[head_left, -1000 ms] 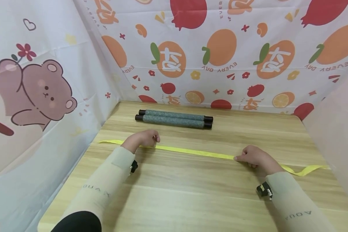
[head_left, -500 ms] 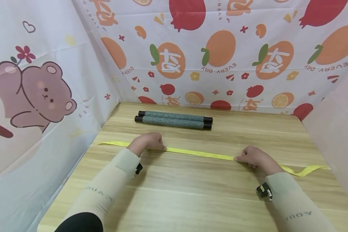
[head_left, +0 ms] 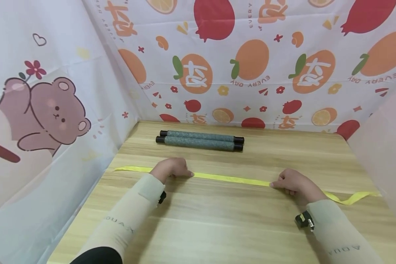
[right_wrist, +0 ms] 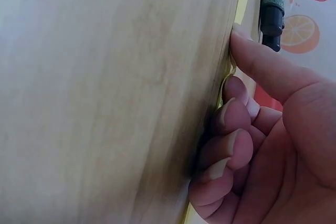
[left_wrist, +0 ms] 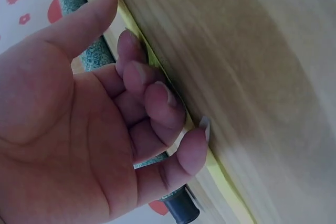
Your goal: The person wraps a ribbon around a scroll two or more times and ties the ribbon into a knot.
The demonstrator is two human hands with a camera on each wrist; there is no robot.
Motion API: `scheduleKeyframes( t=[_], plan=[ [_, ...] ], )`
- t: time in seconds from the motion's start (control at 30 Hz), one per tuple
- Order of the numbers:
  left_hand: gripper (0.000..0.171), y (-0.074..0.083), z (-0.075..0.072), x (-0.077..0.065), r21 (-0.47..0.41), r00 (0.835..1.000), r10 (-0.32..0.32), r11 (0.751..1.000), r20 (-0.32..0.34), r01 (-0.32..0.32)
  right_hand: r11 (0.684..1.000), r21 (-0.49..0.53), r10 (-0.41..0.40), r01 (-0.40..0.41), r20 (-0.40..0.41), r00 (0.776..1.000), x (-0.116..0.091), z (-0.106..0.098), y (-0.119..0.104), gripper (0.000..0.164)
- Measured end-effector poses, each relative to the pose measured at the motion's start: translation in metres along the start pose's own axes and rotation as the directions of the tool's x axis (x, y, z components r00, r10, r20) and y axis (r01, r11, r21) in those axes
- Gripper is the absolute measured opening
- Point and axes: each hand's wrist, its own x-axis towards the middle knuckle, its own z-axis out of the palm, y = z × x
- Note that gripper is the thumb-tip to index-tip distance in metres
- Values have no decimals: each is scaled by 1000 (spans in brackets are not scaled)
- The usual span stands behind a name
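A long yellow ribbon (head_left: 231, 179) lies flat across the wooden table, taut between the two hands. My left hand (head_left: 173, 168) rests over its left part, the thumb stretched out along the ribbon. In the left wrist view the other fingers (left_wrist: 163, 100) are half curled beside the ribbon, apart from the thumb. My right hand (head_left: 292, 181) holds the ribbon farther right, thumb tip pressed down on it. The right wrist view shows the ribbon bending between that thumb and the curled index finger. Beyond the right hand the ribbon's tail (head_left: 353, 198) waves and twists.
Two rollers with green patterned sleeves and black ends (head_left: 201, 141) lie side by side behind the ribbon. A fruit-print curtain (head_left: 237, 62) hangs at the back, and a bear-print curtain (head_left: 57, 110) at the left. The wooden table (head_left: 217, 227) extends in front.
My left hand has slid right along the ribbon, and its thumb has come down onto it. The right hand has stayed in place. The head view has tilted slightly.
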Motion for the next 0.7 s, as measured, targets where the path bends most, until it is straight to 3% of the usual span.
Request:
scheduleKeyframes(
  t=[0.17,0.3,0.47,0.7],
  plan=[
    [40,1,6,2,56,999,19,998,-43,-17,1000,12,-21,21,43,999,-1,-1,4,46],
    [40,2,10,2,54,998,22,998,-61,-19,999,-23,-40,41,49,998,2,-4,3,50],
    [43,2,11,-2,44,998,10,999,-60,-7,991,-108,-83,78,-50,995,15,-4,-17,47],
    [41,-1,12,-5,17,996,-2,1000,-85,4,967,-200,-192,160,-153,969,39,-2,-63,42]
  ],
)
